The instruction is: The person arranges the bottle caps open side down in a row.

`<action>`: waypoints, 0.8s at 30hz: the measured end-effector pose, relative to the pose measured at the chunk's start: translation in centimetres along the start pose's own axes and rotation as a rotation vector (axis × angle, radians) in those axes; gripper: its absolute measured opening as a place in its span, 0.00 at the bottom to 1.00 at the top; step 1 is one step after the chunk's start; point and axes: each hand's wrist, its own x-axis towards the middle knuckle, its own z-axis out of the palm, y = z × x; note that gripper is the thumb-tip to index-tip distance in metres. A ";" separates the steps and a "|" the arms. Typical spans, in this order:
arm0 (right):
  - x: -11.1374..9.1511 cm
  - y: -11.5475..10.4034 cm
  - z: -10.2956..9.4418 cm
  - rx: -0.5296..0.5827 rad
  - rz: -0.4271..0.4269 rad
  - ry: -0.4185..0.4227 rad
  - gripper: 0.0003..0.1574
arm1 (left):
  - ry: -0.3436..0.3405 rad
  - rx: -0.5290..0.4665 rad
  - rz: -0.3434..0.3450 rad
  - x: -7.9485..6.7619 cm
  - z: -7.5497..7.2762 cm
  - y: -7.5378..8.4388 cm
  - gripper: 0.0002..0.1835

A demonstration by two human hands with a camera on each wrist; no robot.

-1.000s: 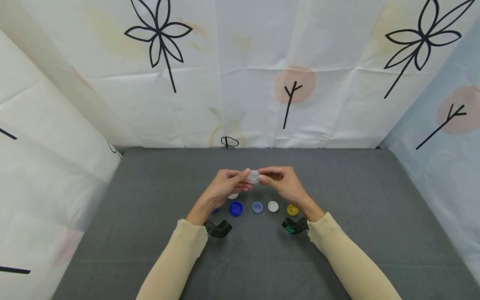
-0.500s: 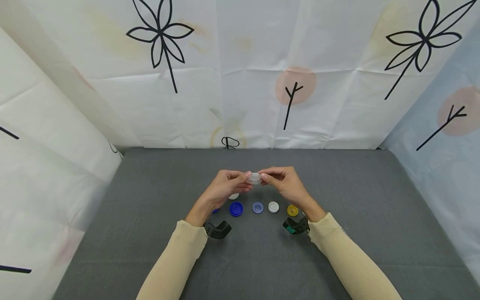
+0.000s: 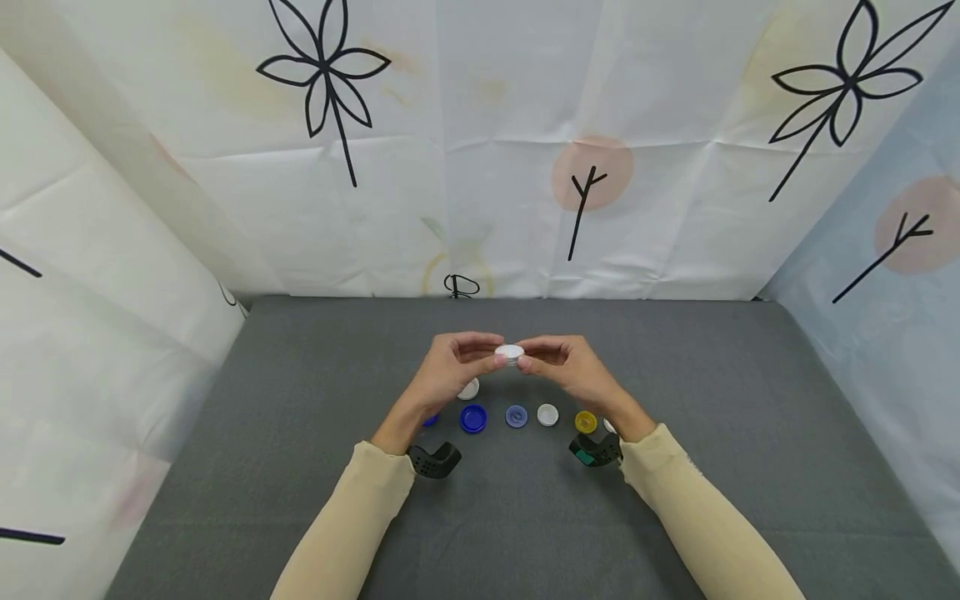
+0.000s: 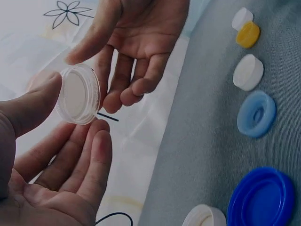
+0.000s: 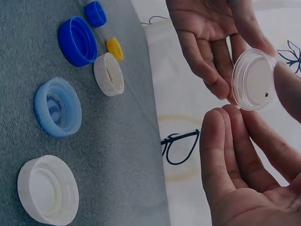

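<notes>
A round lid (image 3: pixel 510 353) with a clear ridged rim and a white middle is held above the table between both hands. My left hand (image 3: pixel 456 367) pinches its left edge, the thumb on the near side. Across from it, my right hand (image 3: pixel 567 367) pinches the right edge. The left wrist view shows the lid's (image 4: pixel 76 94) flat face and clear rim close up. A small dark speck marks the lid (image 5: pixel 256 81) in the right wrist view.
Below the hands, several bottle caps lie on the grey table (image 3: pixel 315 500): a dark blue cap (image 3: pixel 473 418), a light blue cap (image 3: pixel 516 416), a white cap (image 3: pixel 547 415), a yellow cap (image 3: pixel 586 422) and another white cap (image 3: pixel 468 388). Printed cloth (image 3: pixel 495 208) hangs behind.
The lid has turned in the fingers, and its upper face now looks whiter. My left thumb has shifted lower, towards the near side. Both hands stay at nearly the same place.
</notes>
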 end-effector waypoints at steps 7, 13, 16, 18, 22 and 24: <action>0.0 0.2 -0.3 -0.034 0.006 -0.004 0.19 | -0.046 0.064 0.131 0.3 -0.1 -0.3 0.22; 0.2 0.4 -0.4 -0.061 -0.013 -0.030 0.20 | -0.064 0.165 0.197 0.5 -0.3 -0.7 0.23; 0.4 0.5 -0.6 -0.091 -0.044 -0.041 0.21 | -0.041 0.237 0.191 0.7 -0.4 -0.8 0.22; 0.7 0.7 -0.6 -0.108 -0.068 -0.046 0.21 | -0.027 0.288 0.174 0.7 -0.5 -0.9 0.21; 1.5 1.4 -0.6 -0.136 -0.121 -0.058 0.22 | -0.030 0.379 0.147 0.9 -0.8 -1.1 0.20; 2.0 1.7 -0.4 -0.159 -0.139 -0.062 0.23 | -0.037 0.421 0.137 1.1 -1.1 -1.3 0.19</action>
